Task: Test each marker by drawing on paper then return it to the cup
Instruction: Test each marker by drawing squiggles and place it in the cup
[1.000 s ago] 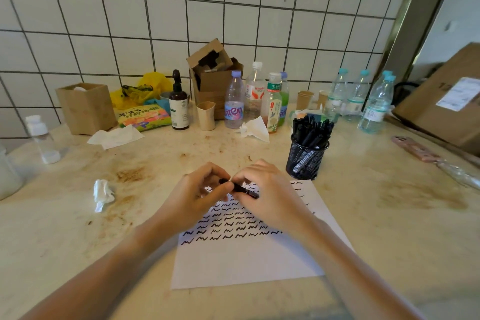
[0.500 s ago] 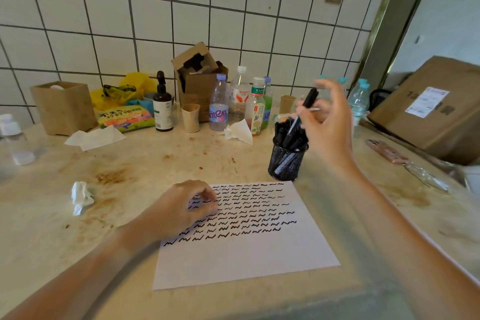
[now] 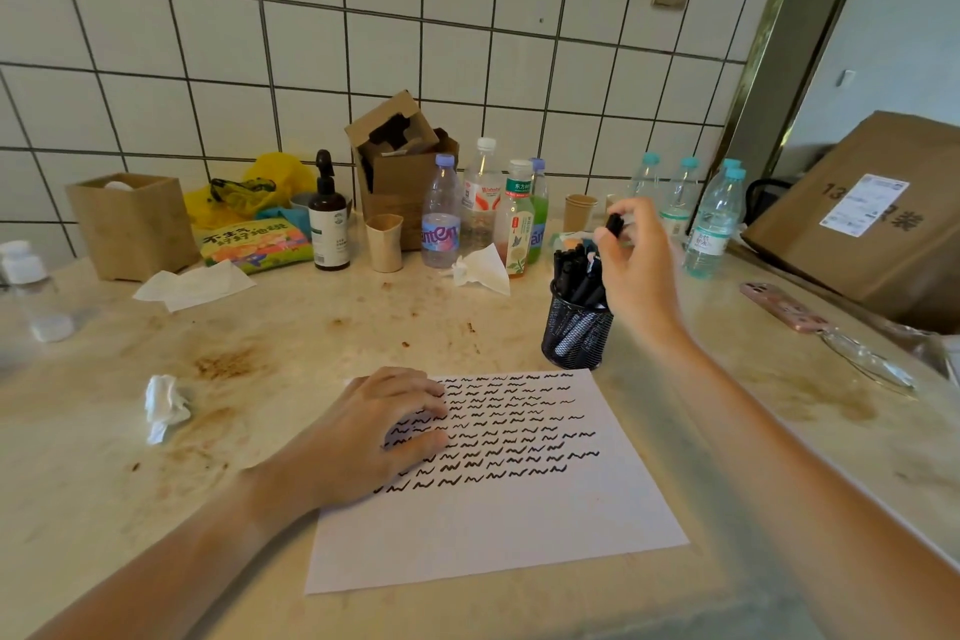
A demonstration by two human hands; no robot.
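Now the right hand [image 3: 631,270] pinches a marker [image 3: 614,224] above the cup [image 3: 576,333]; next, lowering it in; left hand [image 3: 374,437] rests relaxed on the paper [image 3: 498,525].

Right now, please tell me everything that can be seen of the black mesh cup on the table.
The black mesh cup is a round holder that looks like wire mesh, and marker barrels show through its wall. It stands upright on the stained tabletop, just beyond the far right corner of the paper, and is packed with black markers. The right hand hangs over its rim, pinching one marker.
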